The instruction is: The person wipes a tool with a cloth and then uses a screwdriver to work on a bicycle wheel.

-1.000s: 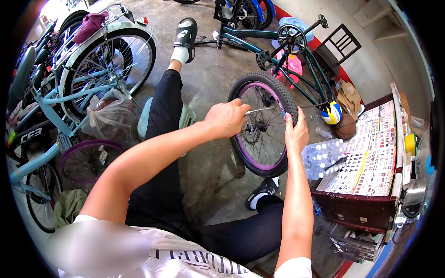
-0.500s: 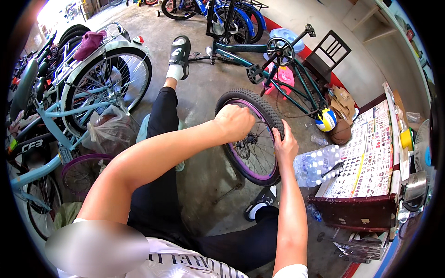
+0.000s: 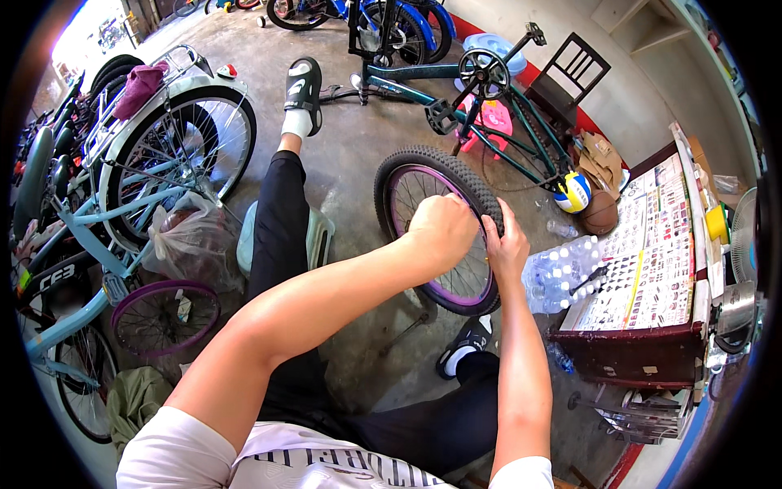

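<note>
A bicycle wheel (image 3: 450,169) with a knobby black tyre and purple rim stands tilted between my legs. My left hand (image 3: 444,232) is closed in a fist over the spokes, near the right side of the rim. Whatever its fingers hold is hidden behind the knuckles. At the right edge of the same wheel, my right hand (image 3: 507,238) grips the tyre, its thumb on the near side and the fingers over the tread. The two hands are close together, and the hub is mostly covered by my left hand.
A dark green bicycle frame (image 3: 411,92) without its front wheel stands ahead. Wrapped water bottles (image 3: 547,281) and a paper-covered cabinet (image 3: 643,269) are to the right. Leftward are a light blue bicycle (image 3: 98,224), a purple rim (image 3: 167,352) and a pale green stool (image 3: 320,232).
My left hand has moved right across the wheel, closer to my right hand. The right hand keeps its place on the tyre. The view has shifted slightly.
</note>
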{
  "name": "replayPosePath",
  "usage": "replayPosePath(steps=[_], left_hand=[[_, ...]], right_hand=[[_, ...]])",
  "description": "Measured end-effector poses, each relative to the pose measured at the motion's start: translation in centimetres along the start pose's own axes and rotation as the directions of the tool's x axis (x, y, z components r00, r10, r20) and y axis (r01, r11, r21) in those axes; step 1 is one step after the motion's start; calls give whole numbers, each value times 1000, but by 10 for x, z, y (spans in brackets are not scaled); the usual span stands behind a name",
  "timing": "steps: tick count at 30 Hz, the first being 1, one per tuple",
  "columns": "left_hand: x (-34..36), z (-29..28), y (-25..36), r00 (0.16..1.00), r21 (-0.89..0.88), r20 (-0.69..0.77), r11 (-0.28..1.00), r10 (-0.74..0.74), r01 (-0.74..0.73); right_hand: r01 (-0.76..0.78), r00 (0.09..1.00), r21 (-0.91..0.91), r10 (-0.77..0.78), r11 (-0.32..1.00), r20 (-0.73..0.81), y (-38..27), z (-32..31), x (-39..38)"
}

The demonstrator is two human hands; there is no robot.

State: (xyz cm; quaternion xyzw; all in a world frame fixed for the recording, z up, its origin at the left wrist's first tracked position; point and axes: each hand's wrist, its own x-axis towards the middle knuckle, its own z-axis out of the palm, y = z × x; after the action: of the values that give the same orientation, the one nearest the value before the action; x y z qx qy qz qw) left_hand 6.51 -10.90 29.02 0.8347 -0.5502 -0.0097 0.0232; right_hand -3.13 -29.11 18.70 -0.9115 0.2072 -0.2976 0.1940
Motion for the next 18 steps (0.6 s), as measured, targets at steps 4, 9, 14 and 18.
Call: replayPosePath(steps=[4,9,14,18], left_hand=[[7,4,3,1000,-36,13,999,-15,15],[-21,68,-4,938,-340,-143,906,-315,252],[-31,129,12,834,-733,-61,592,-548,335],[-16,180,22,873,-944,325,-180,-364,277]], right_hand=[[-12,1000,11,12,1000,5,3,-2,1],[-49,997,47,46,998,57,-3,-5,3],[-3,997,78,-2,997,72,-9,-4,5],[7,996,98,-16,995,84,-1,-5,6]])
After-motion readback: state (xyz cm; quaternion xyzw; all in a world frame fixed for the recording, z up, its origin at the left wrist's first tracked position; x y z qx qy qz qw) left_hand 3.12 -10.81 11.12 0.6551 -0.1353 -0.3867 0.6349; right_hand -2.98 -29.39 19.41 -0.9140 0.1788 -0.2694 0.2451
